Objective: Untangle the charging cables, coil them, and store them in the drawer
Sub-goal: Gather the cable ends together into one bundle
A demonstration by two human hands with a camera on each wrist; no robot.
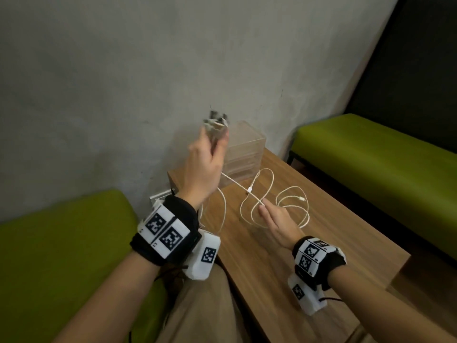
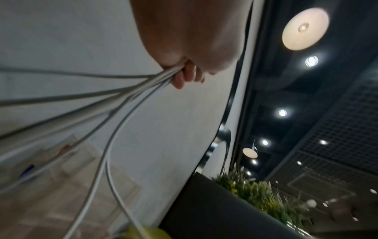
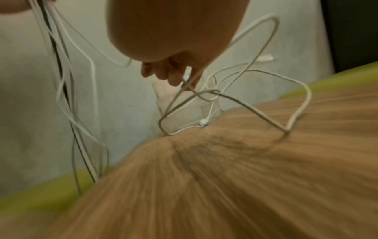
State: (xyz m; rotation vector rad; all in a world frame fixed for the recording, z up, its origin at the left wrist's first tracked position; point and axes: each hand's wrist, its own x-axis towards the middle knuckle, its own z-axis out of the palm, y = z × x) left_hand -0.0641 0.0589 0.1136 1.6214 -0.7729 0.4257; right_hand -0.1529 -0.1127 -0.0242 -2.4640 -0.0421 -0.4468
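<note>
Gripping a bunch of thin white charging cables (image 1: 214, 125), the person's left hand (image 1: 205, 164) is raised at about 11 o'clock of the wooden tabletop (image 1: 321, 243), fingers (image 2: 180, 80) curled tight round several strands that trail down towards the table's near-left edge; the wrist view shows at least four runs leaving the fist. Moving right, at the centre of the table, a white cable connector (image 1: 249, 189) hangs on a strand stretched taut from that fist. Just past it, the right hand (image 1: 277, 220) pinches one strand of the looped white cable (image 1: 294, 206), whose slack lies in loose rings on the wood at 3 o'clock; in the right wrist view the fingertips (image 3: 175, 80) close on a crossing of two strands.

By the look of it, untangling is the step in hand, with no coiling begun. The next move probably calls for drawing the pinched strand clear through the crossing while the raised fist keeps the rest taut; pulling hard could tighten the knot.

At 12 o'clock, against the grey wall, stands the clear acrylic drawer unit (image 1: 243, 149), its drawers apparently closed; what they hold cannot be made out. Green cushioned benches (image 1: 371, 149) flank the table.
</note>
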